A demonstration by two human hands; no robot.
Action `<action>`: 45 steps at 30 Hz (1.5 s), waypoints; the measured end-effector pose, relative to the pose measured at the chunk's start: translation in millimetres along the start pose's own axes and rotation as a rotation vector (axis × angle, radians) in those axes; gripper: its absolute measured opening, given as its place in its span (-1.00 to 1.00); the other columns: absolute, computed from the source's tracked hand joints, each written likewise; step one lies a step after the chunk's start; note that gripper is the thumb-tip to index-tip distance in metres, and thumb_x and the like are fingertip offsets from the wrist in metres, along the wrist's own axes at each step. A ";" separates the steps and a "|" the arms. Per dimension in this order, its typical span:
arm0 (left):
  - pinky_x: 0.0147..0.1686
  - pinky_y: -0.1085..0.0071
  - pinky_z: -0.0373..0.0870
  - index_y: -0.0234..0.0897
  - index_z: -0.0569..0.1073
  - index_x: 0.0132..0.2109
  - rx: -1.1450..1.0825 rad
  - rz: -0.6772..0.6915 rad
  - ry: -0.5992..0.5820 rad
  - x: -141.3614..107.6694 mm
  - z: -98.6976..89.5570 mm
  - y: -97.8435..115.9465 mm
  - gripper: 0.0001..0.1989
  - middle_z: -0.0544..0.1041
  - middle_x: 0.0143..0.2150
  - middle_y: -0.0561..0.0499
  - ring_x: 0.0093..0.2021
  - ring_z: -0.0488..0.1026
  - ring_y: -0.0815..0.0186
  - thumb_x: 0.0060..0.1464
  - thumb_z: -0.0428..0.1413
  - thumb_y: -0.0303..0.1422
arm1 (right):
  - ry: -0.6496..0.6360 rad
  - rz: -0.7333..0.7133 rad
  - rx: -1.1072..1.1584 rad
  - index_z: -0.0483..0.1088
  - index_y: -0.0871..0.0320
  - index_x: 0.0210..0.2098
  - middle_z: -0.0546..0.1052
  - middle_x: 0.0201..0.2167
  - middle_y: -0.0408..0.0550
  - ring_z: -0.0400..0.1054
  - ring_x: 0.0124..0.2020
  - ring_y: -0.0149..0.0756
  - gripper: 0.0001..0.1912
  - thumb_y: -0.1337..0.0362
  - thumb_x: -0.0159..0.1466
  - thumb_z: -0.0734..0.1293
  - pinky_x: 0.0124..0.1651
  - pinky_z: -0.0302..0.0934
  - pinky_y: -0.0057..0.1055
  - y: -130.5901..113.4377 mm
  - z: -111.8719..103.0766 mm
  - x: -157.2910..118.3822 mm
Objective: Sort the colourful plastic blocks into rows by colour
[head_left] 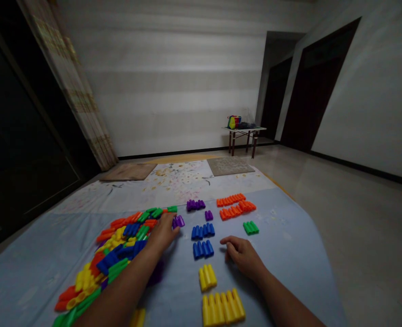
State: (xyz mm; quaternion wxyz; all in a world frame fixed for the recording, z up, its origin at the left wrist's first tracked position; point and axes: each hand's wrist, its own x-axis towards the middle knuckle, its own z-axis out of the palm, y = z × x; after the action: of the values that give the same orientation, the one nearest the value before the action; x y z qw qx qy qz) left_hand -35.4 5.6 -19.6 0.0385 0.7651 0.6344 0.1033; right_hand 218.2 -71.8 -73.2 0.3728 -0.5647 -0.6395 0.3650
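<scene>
My left hand (165, 232) is at the right edge of a mixed heap of coloured plastic tubes (119, 252), with its thumb and fingers closed around a short purple tube strip (178, 221). My right hand (243, 256) hovers or rests on the cloth, index finger stretched out and holding nothing. Left of its fingertip lie two blue tube rows (203, 250). Purple tubes (196, 205) and a small purple pair (209, 215) are farther back. Orange rows (233, 205) and a green group (250, 227) sit to the right. Yellow tubes (223, 308) lie nearest me.
A pale blue floral cloth (282, 272) covers the low surface. Two flat boards, one brown (131, 172) and one greyish (230, 166), lie at its far edge. A small table (244, 129) bearing a colourful bag (234, 121) stands by the back wall. A curtain (81, 91) hangs left.
</scene>
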 end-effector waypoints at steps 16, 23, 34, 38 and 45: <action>-0.08 0.14 0.05 -0.13 0.41 -0.11 0.199 0.021 -0.059 99.0 13.3 6.4 -0.68 0.44 -0.05 -0.10 0.02 0.24 0.09 -0.08 0.00 -0.33 | 0.002 0.046 0.026 0.45 0.16 -0.24 0.49 -0.63 -0.14 0.36 -0.55 -0.34 -0.65 0.20 0.16 0.11 -0.41 0.18 -0.45 -0.3 3.2 2.0; -0.12 0.15 0.10 -0.15 0.40 -0.09 0.181 -0.024 -0.118 106.3 20.6 -3.5 -0.63 0.44 -0.04 -0.13 0.02 0.25 0.05 -0.11 0.01 -0.27 | 0.007 0.053 0.021 0.46 0.15 -0.24 0.48 -0.63 -0.15 0.36 -0.56 -0.35 -0.66 0.22 0.16 0.11 -0.40 0.17 -0.46 -1.5 2.3 2.1; -0.08 0.14 0.09 -0.09 0.42 -0.08 0.088 -0.028 -0.133 106.3 21.3 -4.3 -0.59 0.48 -0.05 -0.05 0.03 0.26 0.05 -0.18 0.07 -0.27 | -0.007 0.064 0.017 0.45 0.17 -0.24 0.48 -0.63 -0.14 0.35 -0.57 -0.36 -0.66 0.22 0.17 0.11 -0.43 0.17 -0.47 -3.2 2.0 2.4; -0.06 0.14 0.10 -0.09 0.43 -0.09 0.042 -0.038 -0.109 106.5 27.8 2.8 -0.60 0.50 -0.06 -0.05 0.03 0.27 0.06 -0.18 0.09 -0.27 | -0.002 0.058 0.004 0.45 0.18 -0.23 0.49 -0.62 -0.13 0.36 -0.54 -0.36 -0.65 0.21 0.17 0.11 -0.39 0.19 -0.46 -5.3 1.3 2.2; -0.02 0.24 0.16 -0.11 0.33 0.04 -0.061 -0.146 0.052 104.9 8.8 -12.2 -0.52 0.39 0.09 -0.03 0.08 0.28 0.16 -0.06 0.03 -0.13 | -0.017 0.060 -0.007 0.44 0.20 -0.20 0.49 -0.60 -0.12 0.36 -0.54 -0.35 -0.63 0.21 0.18 0.10 -0.39 0.18 -0.45 -7.5 -0.5 0.5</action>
State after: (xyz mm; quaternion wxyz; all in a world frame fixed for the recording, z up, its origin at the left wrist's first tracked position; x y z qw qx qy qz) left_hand -27.1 111.2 -19.1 0.0528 0.7125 0.6857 0.1391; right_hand 215.2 -72.0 -66.2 0.3544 -0.5818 -0.6265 0.3787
